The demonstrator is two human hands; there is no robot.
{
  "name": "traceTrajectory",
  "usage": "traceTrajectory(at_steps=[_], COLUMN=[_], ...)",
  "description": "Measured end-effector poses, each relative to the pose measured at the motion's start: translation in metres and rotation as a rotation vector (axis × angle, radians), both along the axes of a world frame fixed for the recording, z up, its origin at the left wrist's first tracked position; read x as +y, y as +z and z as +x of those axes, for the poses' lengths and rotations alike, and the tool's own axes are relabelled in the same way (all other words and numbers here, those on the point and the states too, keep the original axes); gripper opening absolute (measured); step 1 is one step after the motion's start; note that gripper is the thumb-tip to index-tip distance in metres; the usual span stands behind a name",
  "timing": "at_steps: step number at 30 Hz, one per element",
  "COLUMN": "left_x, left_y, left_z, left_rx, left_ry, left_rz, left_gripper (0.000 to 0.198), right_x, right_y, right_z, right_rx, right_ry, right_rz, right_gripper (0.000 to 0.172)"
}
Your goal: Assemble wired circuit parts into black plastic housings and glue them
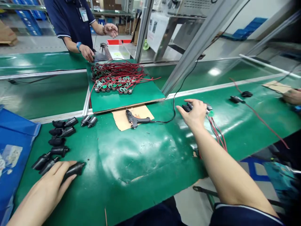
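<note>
At the lower left, my left hand (55, 179) is closed around a black cylindrical part (74, 169) just above or on the green mat. Several similar black parts (60, 150) lie in a loose column beyond it, and a short pair (89, 121) lies to their right. My right hand (195, 114) reaches over a small group of black parts (187, 107), fingers spread and curved over them; whether it grips one is hidden. Red wires (217, 131) with a green piece (211, 113) trail beside that wrist.
A glue gun (136, 120) rests on cardboard (119, 121), its cable running behind my right hand. Red-wired components (117, 75) pile on a raised board (127, 102). A blue bin (17, 141) stands left. A person (72, 25) works opposite; another person's hand (293, 96) is at far right.
</note>
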State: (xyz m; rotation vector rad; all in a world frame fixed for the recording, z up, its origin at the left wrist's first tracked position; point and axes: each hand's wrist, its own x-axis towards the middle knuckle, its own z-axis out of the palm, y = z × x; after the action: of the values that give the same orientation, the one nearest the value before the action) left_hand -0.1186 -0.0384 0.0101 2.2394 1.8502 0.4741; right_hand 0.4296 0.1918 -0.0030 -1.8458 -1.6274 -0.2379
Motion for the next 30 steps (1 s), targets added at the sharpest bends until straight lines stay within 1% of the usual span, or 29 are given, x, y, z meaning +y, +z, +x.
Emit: traceTrajectory(at_steps=[2,4,6,8,10,12,14,16,18,20,22,25,27,30], left_x=[0.009,0.016,0.024,0.03,0.035,0.037,0.038,0.036,0.035,0.035,0.036,0.037,0.038,0.038], left_y=[0.014,0.025,0.029,0.025,0.014,0.0,-0.011,-0.019,-0.02,-0.017,-0.01,0.0,0.001,-0.002], left_z=[0.015,0.031,0.048,0.065,0.08,0.091,0.097,0.099,0.099,0.098,0.097,0.096,0.095,0.093], left_rx=[-0.05,-0.1,-0.14,-0.139,-0.105,-0.086,-0.11,-0.179,-0.281,-0.395,-0.502,-0.632,-0.73,-0.942], left_ry=[-0.062,-0.102,-0.138,-0.179,-0.207,-0.218,-0.222,-0.219,-0.194,-0.152,-0.099,-0.003,0.072,0.172], left_rz=[0.076,0.137,0.162,0.122,0.046,-0.018,-0.053,-0.07,-0.073,-0.079,-0.082,-0.085,-0.084,-0.116], left_gripper=[0.034,0.031,0.028,0.025,0.025,0.028,0.029,0.03,0.031,0.032,0.03,0.028,0.03,0.031], right_x=[0.016,0.038,0.063,0.09,0.115,0.133,0.144,0.147,0.144,0.138,0.132,0.126,0.123,0.118], right_y=[0.009,0.014,0.016,0.015,0.014,0.013,0.015,0.018,0.023,0.027,0.029,0.028,0.027,0.027], right_z=[-0.029,-0.064,-0.098,-0.127,-0.149,-0.163,-0.168,-0.168,-0.164,-0.16,-0.158,-0.16,-0.164,-0.172], right_rx=[-0.056,-0.107,-0.148,-0.176,-0.201,-0.226,-0.256,-0.29,-0.325,-0.357,-0.383,-0.397,-0.384,-0.347], right_ry=[0.173,0.333,0.434,0.477,0.493,0.505,0.527,0.567,0.622,0.672,0.702,0.715,0.717,0.735], right_rz=[-0.016,-0.048,-0.074,-0.095,-0.115,-0.133,-0.14,-0.139,-0.132,-0.121,-0.114,-0.113,-0.106,-0.089], right_gripper=[0.027,0.024,0.026,0.032,0.038,0.038,0.034,0.029,0.027,0.03,0.033,0.027,0.023,0.023])
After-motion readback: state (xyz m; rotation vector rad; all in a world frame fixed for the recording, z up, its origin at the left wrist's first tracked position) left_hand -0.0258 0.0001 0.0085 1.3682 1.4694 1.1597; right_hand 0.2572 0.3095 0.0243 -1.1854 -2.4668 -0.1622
